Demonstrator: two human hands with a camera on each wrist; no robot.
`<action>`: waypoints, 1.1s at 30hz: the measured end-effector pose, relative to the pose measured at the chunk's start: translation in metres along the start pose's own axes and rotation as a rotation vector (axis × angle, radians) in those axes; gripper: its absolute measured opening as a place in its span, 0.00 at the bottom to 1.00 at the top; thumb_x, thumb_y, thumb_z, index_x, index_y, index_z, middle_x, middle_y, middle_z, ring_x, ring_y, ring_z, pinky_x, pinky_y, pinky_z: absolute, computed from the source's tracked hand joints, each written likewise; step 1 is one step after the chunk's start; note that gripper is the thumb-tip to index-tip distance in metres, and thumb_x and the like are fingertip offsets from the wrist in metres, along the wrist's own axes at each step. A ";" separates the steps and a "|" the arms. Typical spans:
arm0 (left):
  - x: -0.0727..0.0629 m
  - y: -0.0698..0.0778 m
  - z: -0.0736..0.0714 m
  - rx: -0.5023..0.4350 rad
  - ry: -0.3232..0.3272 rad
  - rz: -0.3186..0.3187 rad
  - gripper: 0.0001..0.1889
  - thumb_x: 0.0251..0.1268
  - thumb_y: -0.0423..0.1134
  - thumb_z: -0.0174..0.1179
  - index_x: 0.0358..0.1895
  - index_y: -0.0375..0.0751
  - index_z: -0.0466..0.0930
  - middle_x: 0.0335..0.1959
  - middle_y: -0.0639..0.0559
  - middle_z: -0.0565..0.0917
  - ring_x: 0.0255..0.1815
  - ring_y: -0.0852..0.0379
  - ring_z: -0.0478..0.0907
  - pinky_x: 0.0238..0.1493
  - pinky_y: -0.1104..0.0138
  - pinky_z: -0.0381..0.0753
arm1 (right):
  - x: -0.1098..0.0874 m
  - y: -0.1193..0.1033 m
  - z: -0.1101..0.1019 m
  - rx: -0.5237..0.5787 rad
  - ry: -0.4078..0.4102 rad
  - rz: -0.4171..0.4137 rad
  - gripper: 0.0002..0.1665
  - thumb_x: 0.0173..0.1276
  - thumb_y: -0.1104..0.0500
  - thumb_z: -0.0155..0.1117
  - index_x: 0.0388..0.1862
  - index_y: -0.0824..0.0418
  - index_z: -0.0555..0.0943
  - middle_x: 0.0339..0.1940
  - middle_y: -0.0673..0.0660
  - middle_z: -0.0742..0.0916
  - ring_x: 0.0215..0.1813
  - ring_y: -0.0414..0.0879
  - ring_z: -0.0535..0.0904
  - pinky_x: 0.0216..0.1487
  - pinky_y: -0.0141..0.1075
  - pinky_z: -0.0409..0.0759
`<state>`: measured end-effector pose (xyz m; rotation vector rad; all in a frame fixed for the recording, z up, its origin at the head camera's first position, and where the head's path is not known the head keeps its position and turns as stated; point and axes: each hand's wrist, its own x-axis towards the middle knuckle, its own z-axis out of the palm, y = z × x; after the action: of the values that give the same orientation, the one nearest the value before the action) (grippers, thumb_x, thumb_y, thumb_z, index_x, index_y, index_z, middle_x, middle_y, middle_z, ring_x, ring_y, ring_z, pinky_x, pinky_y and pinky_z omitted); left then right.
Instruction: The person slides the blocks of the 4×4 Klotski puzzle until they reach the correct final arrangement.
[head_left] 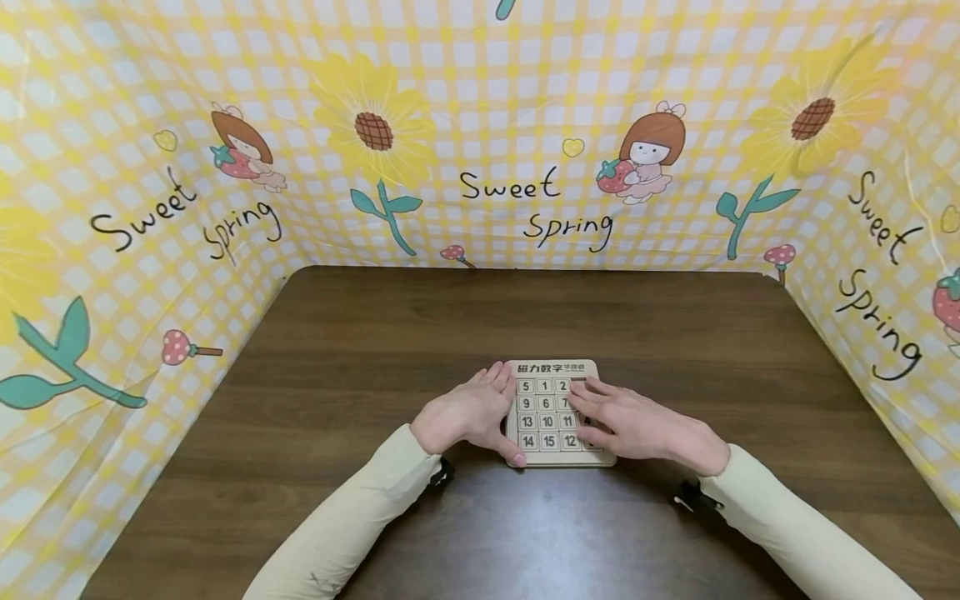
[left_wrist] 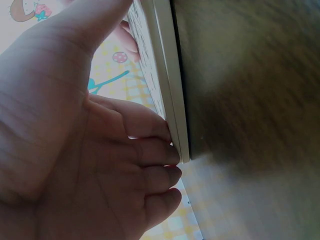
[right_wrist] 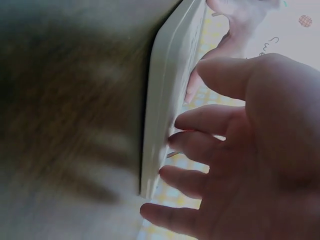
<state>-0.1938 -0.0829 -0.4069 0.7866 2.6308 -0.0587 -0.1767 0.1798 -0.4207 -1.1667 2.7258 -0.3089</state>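
Observation:
A pale number slide puzzle (head_left: 547, 422) lies flat on the table, with numbered square tiles inside a light frame and dark printed characters along its top. Along its left side rests my left hand (head_left: 468, 412), fingers extended by the upper edge and thumb on the lower left corner. My right hand (head_left: 637, 423) reaches over the right side, its straight fingertips on the tiles of the right columns, which they partly hide. In the left wrist view, the fingers (left_wrist: 155, 152) lie against the puzzle's side edge. The right wrist view shows spread fingers (right_wrist: 195, 145) at the opposite edge.
The puzzle is on a dark brown wooden table (head_left: 390, 325). A yellow checked cloth (head_left: 480, 100) with sunflowers, cartoon figures and lettering hangs around the back and sides. Black wrist straps (head_left: 699, 497) show by the cream sleeves (head_left: 360, 508).

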 end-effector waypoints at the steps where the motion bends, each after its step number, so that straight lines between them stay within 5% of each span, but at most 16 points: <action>1: 0.001 0.000 0.000 0.000 0.000 0.001 0.68 0.42 0.76 0.64 0.78 0.33 0.45 0.81 0.37 0.43 0.82 0.45 0.40 0.82 0.58 0.44 | -0.003 0.000 0.000 -0.011 0.007 -0.001 0.34 0.75 0.48 0.55 0.72 0.66 0.68 0.75 0.66 0.69 0.77 0.66 0.60 0.71 0.59 0.67; 16: 0.001 -0.001 -0.003 0.000 -0.006 -0.003 0.68 0.43 0.76 0.64 0.78 0.33 0.44 0.81 0.37 0.42 0.82 0.45 0.38 0.82 0.57 0.43 | -0.018 -0.012 -0.001 -0.175 -0.002 0.123 0.35 0.74 0.45 0.54 0.71 0.65 0.69 0.73 0.63 0.73 0.74 0.63 0.65 0.64 0.64 0.71; 33: 0.001 0.000 -0.001 0.002 -0.016 0.000 0.68 0.43 0.76 0.64 0.78 0.33 0.44 0.81 0.37 0.42 0.82 0.46 0.39 0.82 0.58 0.43 | -0.008 -0.010 0.003 -0.142 -0.027 0.201 0.39 0.75 0.37 0.47 0.75 0.61 0.65 0.77 0.59 0.68 0.78 0.61 0.58 0.67 0.67 0.65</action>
<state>-0.1945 -0.0819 -0.4062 0.7828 2.6159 -0.0672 -0.1634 0.1789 -0.4202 -0.9093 2.8503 -0.0738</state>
